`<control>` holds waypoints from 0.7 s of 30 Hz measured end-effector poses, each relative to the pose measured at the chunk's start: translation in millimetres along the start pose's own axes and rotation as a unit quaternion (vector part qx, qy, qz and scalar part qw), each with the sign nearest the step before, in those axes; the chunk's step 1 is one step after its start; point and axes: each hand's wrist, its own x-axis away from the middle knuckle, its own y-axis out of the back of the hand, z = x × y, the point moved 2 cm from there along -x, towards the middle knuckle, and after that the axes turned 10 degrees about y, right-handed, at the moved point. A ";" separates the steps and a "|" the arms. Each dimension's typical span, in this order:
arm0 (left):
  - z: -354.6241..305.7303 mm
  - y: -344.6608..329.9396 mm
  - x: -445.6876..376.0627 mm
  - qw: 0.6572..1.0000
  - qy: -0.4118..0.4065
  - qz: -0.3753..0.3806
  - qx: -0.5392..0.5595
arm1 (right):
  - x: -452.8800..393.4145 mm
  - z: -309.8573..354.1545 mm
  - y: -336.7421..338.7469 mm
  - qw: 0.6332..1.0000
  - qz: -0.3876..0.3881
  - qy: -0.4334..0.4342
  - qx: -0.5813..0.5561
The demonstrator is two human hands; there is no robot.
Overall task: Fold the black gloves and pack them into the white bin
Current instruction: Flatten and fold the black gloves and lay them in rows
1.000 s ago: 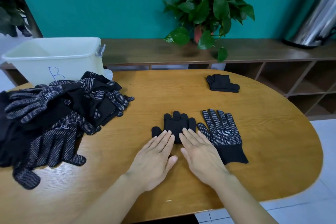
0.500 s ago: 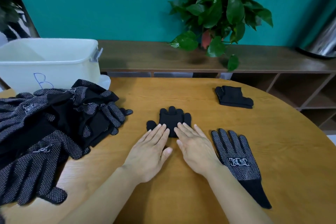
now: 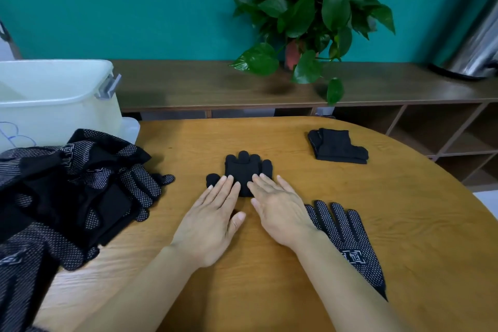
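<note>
Grip: left hand [image 3: 208, 226] and right hand [image 3: 280, 209] lie flat, fingers straight, pressing the plain black glove [image 3: 244, 170] on the table [image 3: 404, 224].
Dotted glove [image 3: 347, 242]: 4 o'clock of the right hand, flat.
Glove pile [image 3: 70, 197]: 9 o'clock.
Folded pair [image 3: 338, 147]: 1 o'clock, well apart.
White bin [image 3: 54, 100]: 10 o'clock, behind the pile.

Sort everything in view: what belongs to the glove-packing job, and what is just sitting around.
Job: plain black glove under the left hand and right hand; dotted glove; folded pair; glove pile; white bin.

Lying about: potted plant; steel container; shelf unit.
</note>
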 end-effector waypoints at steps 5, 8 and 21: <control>-4.7 5.8 16.9 0.997 -0.012 -0.081 0.012 | 20.9 14.9 8.1 0.999 -0.044 0.008 -0.019; -12.1 6.9 42.2 0.995 -0.021 -0.096 0.011 | 39.9 24.2 16.2 0.998 -0.058 0.002 -0.018; 35.6 65.0 149.5 0.986 0.031 -0.158 -0.028 | 52.9 125.3 42.6 0.994 -0.089 0.070 -0.003</control>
